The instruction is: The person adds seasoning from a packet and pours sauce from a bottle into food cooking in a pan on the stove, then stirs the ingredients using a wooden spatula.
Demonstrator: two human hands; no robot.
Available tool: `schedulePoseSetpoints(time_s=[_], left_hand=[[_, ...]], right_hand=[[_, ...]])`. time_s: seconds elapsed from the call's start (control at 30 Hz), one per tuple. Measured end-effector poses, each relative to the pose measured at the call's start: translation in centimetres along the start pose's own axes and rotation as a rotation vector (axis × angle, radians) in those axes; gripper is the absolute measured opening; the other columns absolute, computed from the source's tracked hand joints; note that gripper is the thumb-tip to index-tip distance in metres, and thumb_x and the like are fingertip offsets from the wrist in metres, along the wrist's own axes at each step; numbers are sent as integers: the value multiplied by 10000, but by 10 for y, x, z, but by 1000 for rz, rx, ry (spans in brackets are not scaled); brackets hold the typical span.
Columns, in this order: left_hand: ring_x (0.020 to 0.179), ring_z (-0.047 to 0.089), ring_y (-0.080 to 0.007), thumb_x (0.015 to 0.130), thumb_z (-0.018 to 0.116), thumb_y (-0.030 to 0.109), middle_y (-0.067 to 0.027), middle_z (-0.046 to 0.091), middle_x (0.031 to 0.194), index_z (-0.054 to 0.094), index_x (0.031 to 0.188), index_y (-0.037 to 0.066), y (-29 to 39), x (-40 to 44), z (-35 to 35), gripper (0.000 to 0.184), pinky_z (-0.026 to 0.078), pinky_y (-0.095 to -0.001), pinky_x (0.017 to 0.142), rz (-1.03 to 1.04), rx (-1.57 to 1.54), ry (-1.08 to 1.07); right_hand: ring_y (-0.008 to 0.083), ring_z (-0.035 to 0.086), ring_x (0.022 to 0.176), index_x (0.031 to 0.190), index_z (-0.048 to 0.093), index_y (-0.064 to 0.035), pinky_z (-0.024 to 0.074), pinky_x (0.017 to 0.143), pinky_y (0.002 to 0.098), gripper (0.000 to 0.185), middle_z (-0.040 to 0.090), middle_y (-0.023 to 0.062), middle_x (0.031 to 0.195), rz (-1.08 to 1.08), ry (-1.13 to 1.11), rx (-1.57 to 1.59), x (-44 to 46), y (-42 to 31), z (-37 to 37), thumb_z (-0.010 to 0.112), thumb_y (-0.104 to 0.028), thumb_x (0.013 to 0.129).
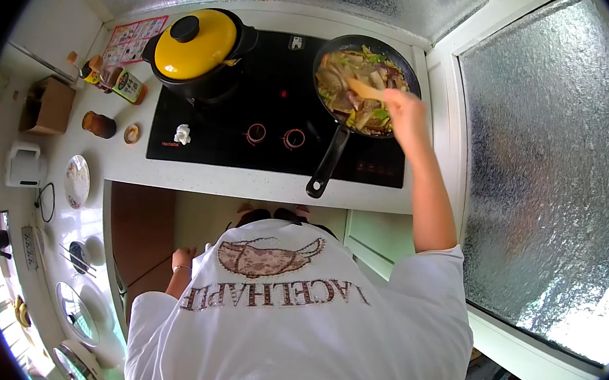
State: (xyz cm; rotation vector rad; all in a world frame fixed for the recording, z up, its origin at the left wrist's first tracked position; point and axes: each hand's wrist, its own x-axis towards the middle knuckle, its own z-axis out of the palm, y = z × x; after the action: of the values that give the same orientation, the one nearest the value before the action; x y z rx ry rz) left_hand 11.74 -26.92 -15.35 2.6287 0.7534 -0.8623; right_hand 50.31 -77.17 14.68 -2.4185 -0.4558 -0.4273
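My right hand (404, 112) is closed on a wooden spatula (362, 89), whose blade rests among the food. Mixed vegetables and pale pieces (362, 114) lie in a black frying pan (319, 61) on the right of the black cooktop (249, 158). The pan's handle (329, 161) points toward me and nobody holds it. Low beside my body, at the left, is my left hand (183, 257), near the cabinet's edge; its fingers are too small and partly hidden to read.
A black pot with a yellow lid (195, 44) stands on the cooktop's left, with a crumpled white item (182, 134) nearer me. Bottles (128, 86), a brown jar (99, 125), a cardboard box (48, 105) and a plate (77, 182) are on the left counter. A textured window (538, 167) borders the right.
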Motion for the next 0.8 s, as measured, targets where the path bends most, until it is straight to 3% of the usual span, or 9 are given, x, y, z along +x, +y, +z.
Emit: schedulePoseSetpoints(time_s=[0.1, 0.13, 0.17, 0.23, 0.3, 0.47, 0.5, 0.63, 0.8], left_hand=[[784, 599, -390, 819, 511, 456, -219, 613, 785, 652, 753, 29, 13, -1, -9, 454, 476, -457, 714, -94, -132, 99], [779, 599, -393, 823, 504, 440, -219, 612, 777, 645, 747, 25, 12, 2, -6, 445, 475, -462, 709, -77, -168, 139], [774, 598, -395, 826, 498, 424, -220, 611, 768, 639, 741, 21, 10, 5, 0, 435, 473, -468, 704, -60, -203, 180], [771, 598, -395, 820, 502, 415, -217, 613, 769, 636, 747, 28, 6, 8, 11, 416, 474, -469, 700, -60, -211, 180], [769, 599, -395, 813, 506, 406, -214, 615, 769, 633, 752, 34, 0, 9, 19, 398, 476, -470, 697, -55, -213, 181], [786, 600, -388, 785, 528, 372, -199, 625, 810, 636, 810, 67, -10, 4, 21, 325, 482, -458, 696, -4, -208, 153], [792, 600, -385, 784, 532, 369, -195, 626, 819, 637, 815, 66, -8, 2, 23, 322, 481, -456, 701, -6, -174, 142], [800, 609, -364, 777, 559, 381, -170, 640, 823, 649, 824, 69, -16, -7, 31, 328, 482, -433, 720, 7, -256, 122], [769, 635, -321, 795, 549, 376, -146, 655, 787, 644, 815, 67, -15, 4, 33, 324, 500, -395, 698, 11, -186, 127]], right_hand=[[141, 568, 570, 914, 645, -18, 445, 544, 287, 173, 623, 76, 695, 533, 51, 226, 18, 10, -25, 567, -150, 835], [81, 519, 556, 919, 644, -15, 414, 520, 244, 197, 589, 41, 670, 578, 78, 303, 23, 27, -25, 589, -184, 833], [81, 519, 556, 919, 644, -15, 414, 520, 244, 197, 589, 41, 670, 575, 76, 303, 28, 32, -19, 589, -184, 833], [77, 508, 529, 901, 650, -15, 384, 482, 228, 207, 581, 43, 636, 553, 73, 678, 36, 35, -3, 602, -199, 819], [94, 493, 477, 809, 654, 3, 363, 446, 238, 166, 560, 44, 576, 585, 105, 637, 43, 42, 30, 623, -152, 761], [75, 473, 541, 851, 620, 30, 378, 485, 195, 127, 533, 20, 649, 723, 171, 456, 42, 64, 3, 609, -81, 790], [75, 472, 538, 850, 619, 33, 371, 480, 196, 131, 538, 25, 650, 756, 197, 546, 40, 73, -6, 617, -79, 783], [94, 484, 503, 825, 632, 18, 379, 460, 224, 130, 548, 34, 615, 633, 252, 758, 43, 62, 2, 640, -98, 769], [83, 487, 509, 869, 629, 7, 380, 466, 211, 144, 564, 26, 636, 622, 244, 472, 51, 57, 44, 606, -125, 816]])
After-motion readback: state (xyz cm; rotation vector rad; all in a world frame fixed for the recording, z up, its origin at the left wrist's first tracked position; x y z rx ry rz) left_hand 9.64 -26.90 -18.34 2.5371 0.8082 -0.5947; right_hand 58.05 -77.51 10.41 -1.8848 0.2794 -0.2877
